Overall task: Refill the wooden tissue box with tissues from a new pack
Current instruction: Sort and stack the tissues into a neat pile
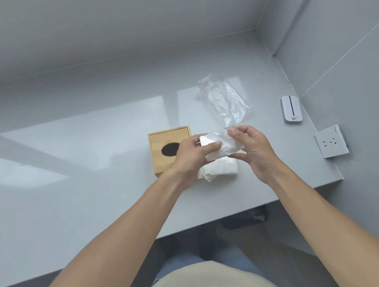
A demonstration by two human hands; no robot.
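Observation:
The wooden tissue box [159,140] stands on the grey counter, its dark oval opening facing up, partly hidden behind my left hand [192,152]. A white stack of tissues [221,169] lies on the counter just right of the box, below my hands. Both hands hold a folded white tissue [223,147] above that stack: my left hand pinches its left end, my right hand [252,149] pinches its right end. The empty clear plastic wrapper [223,99] lies crumpled behind, farther back on the counter.
A small white device [291,109] lies at the right near the wall. A white wall socket [330,141] sits on the right wall by the counter edge. The counter's front edge [195,225] runs diagonally below my forearms.

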